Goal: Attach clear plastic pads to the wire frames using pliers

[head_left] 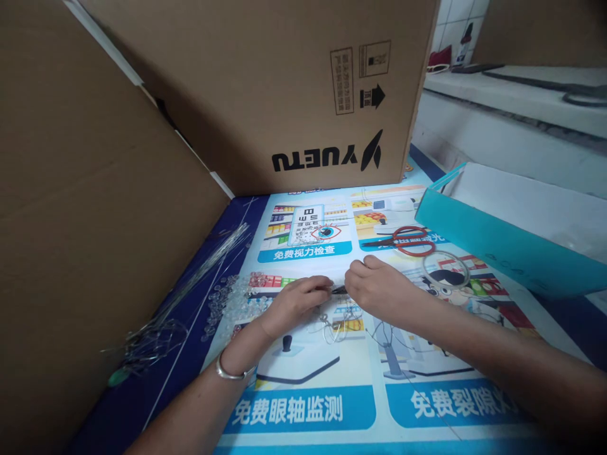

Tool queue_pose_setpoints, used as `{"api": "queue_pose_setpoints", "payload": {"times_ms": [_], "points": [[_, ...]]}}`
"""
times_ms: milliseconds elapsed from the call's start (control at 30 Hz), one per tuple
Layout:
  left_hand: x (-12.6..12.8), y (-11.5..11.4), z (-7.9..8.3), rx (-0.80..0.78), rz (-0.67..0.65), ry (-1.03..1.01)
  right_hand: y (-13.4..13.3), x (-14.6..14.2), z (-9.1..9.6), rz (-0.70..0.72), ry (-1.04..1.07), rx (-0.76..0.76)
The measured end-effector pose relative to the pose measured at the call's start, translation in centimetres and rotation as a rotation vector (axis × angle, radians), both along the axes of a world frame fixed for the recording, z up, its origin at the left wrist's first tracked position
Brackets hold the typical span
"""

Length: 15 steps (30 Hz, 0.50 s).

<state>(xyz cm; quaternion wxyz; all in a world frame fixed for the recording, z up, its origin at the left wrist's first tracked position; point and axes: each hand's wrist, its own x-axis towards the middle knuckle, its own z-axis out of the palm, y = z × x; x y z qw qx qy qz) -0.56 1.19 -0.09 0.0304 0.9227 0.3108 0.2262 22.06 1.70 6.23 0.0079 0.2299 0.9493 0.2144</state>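
My left hand (301,302) is closed in a pinch, its fingertips at a small dark pointed piece (339,290). On the other side of that piece, my right hand (372,285) is curled shut with its knuckles up. What each set of fingers grips is mostly hidden. Just below the hands lies a tangle of thin wire loops with clear beads (336,328). More thin wire (389,332) trails under my right forearm. Loose clear beads (232,303) are spread to the left of my left hand.
Red-handled scissors (413,241) and a clear ring-shaped roll (446,270) lie right of my hands. A teal open box (512,237) stands further right. Cardboard (265,95) walls off the back and left. A wire bundle (203,268) rests at left on the printed sheet's (303,373) dark border.
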Motion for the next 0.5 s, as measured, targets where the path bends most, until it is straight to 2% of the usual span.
{"api": "queue_pose_setpoints", "payload": {"times_ms": [500], "points": [[0.07, 0.10, -0.33, 0.044, -0.008, 0.018, 0.73, 0.20, -0.08, 0.036, 0.007, -0.039]]}}
